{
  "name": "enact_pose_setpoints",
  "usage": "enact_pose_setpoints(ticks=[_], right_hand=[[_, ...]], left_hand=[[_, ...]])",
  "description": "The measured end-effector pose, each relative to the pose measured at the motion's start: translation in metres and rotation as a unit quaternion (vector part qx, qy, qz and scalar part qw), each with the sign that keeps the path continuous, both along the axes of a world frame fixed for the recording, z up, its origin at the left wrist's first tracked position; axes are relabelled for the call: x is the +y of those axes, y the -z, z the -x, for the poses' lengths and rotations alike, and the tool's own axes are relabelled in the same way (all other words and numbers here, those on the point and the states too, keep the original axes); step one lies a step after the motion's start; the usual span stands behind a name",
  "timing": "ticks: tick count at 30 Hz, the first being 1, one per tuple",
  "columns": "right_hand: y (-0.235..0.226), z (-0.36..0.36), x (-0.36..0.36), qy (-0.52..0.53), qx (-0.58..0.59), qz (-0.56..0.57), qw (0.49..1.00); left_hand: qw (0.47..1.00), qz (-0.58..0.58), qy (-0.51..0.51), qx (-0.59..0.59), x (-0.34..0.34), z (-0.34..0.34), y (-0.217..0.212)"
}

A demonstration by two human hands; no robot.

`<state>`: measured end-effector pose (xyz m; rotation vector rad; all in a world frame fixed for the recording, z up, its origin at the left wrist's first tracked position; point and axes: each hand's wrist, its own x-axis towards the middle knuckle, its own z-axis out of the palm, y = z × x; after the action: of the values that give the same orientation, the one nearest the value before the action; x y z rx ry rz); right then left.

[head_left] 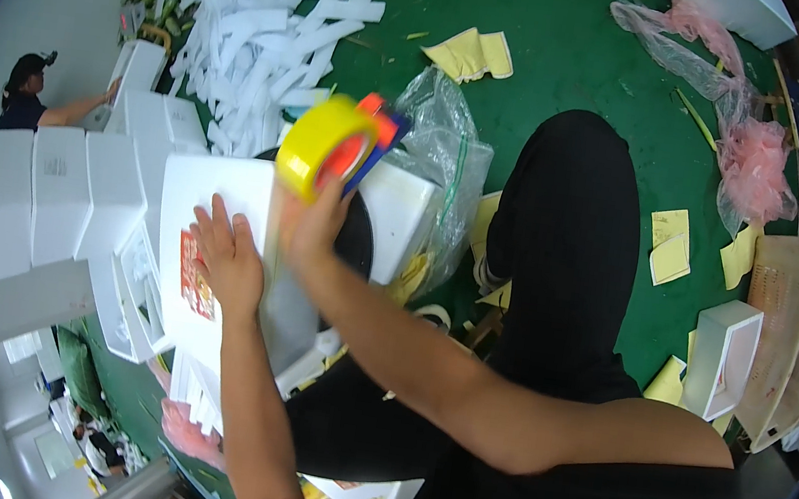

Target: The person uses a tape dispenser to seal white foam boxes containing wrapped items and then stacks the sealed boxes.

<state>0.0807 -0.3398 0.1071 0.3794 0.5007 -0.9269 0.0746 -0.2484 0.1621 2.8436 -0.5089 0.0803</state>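
A white foam box (pixel 213 174) with a red printed label (pixel 195 268) on its face stands in front of me, left of centre. My left hand (pixel 229 257) lies flat on that face with its fingers spread, partly over the label. My right hand (pixel 314 223), somewhat blurred, is closed around a tape dispenser (pixel 379 136) with a large yellow tape roll (pixel 308 137), held over the box's right edge. The dispenser shows orange and dark blue parts. Whether the tape touches the box I cannot tell. Behind the right wrist is a round black surface (pixel 357 239), partly hidden.
Stacked white foam boxes (pixel 64 190) line the left, where another person (pixel 31 95) handles one. White strips (pixel 246 37) are heaped beyond. A clear plastic bag (pixel 448 150) lies near my knee. Yellow papers (pixel 470 55) litter the green floor. A beige crate (pixel 792 332) stands at right.
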Motion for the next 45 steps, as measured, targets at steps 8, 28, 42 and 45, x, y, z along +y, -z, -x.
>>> enact_pose_setpoints(ticks=[8, 28, 42, 45], right_hand=[[0.006, 0.101, 0.107, -0.321, 0.009, 0.101, 0.942], [0.031, 0.061, 0.035, -0.413, 0.208, 0.168, 0.871], [0.029, -0.018, -0.035, -0.429, -0.223, 0.172, 0.858], [0.038, -0.022, -0.016, -0.447, -0.221, 0.114, 0.860]], left_hand=[[0.980, 0.115, -0.156, 0.036, 0.021, -0.026, 0.009], [0.783, 0.390, -0.356, 0.329, 0.188, -0.064, -0.014], [0.713, 0.689, -0.128, -0.037, 0.184, 0.083, 0.077], [0.665, 0.727, -0.167, -0.026, 0.194, 0.096, 0.102]])
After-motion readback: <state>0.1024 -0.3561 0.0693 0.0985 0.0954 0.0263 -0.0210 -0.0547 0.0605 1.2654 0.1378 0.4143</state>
